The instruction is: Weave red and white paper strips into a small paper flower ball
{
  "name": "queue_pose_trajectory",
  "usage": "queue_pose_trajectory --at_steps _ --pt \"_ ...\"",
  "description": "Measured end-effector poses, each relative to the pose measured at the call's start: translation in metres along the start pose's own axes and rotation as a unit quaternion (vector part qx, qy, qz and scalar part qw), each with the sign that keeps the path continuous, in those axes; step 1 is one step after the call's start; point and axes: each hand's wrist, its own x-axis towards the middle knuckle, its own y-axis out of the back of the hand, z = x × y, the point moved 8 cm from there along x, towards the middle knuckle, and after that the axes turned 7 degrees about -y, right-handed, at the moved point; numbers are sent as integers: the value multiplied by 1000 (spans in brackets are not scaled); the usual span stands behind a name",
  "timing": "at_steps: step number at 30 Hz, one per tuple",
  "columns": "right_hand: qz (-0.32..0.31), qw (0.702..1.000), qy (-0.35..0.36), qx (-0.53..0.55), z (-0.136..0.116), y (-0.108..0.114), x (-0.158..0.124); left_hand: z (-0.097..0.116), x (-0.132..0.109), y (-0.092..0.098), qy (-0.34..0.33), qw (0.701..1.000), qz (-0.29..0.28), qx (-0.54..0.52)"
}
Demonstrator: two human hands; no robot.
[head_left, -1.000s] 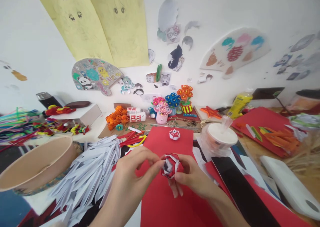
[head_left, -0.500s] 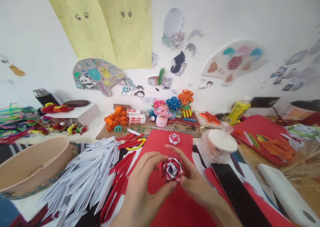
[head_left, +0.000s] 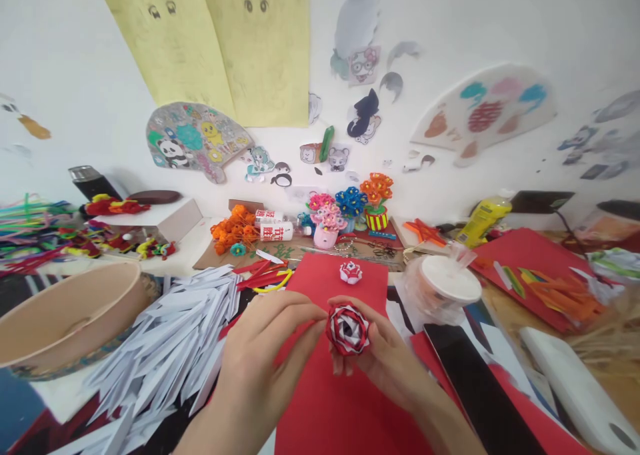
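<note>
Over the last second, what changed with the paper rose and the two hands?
The red-and-white paper rose was turned so its spiral face now points at the camera. The left hand left off pinching its top and now presses its left edge. The right hand kept cradling it from below. The small rose on the red sheet and the white strips stayed put.

Paper rose (head_left: 348,329) underside is hidden by right hand (head_left: 385,361). Round box (head_left: 65,315), at 9 o'clock, is cut by the edge. Bottle (head_left: 277,231) print, at 11 o'clock, cannot be read.
</note>
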Motion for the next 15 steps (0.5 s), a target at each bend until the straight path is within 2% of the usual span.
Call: queue_pose_trajectory --at_steps 2,6,11,15 --pt "1 1000 -4 5 0 -1 -1 -5 -2 -4 26 1000 -5 -13" --pt "-1 1000 1 -4 0 0 -2 -15 -16 -30 90 990 -75 -76" --pt "12 1000 14 -13 1 3 -3 -21 -27 -45 123 985 -50 -109" --pt "4 1000 9 -17 0 0 -3 -21 -27 -47 127 984 -9 -125"
